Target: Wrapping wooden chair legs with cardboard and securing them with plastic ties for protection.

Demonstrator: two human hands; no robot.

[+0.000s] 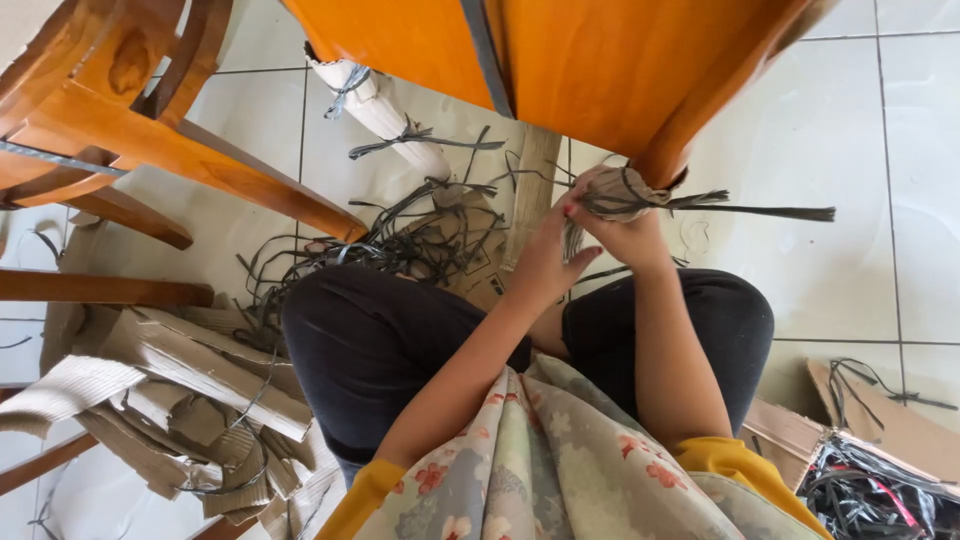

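Observation:
I sit on the tiled floor beneath an orange wooden chair (600, 60). One chair leg (700, 110) has its lower end wrapped in brown paper (625, 200). A dark plastic strap (760, 210) runs around that wrapping, with its loose end sticking out to the right. My right hand (625, 235) grips the wrapped leg end and the strap. My left hand (550, 255) is pressed against it from the left, fingers on the paper and strap.
Cut dark straps (400, 240) lie tangled on the floor ahead. A paper-wrapped leg (385, 115) lies at the back. Torn cardboard (180, 400) is piled at left beside another wooden chair (120, 140). A box of straps (880, 480) sits at right.

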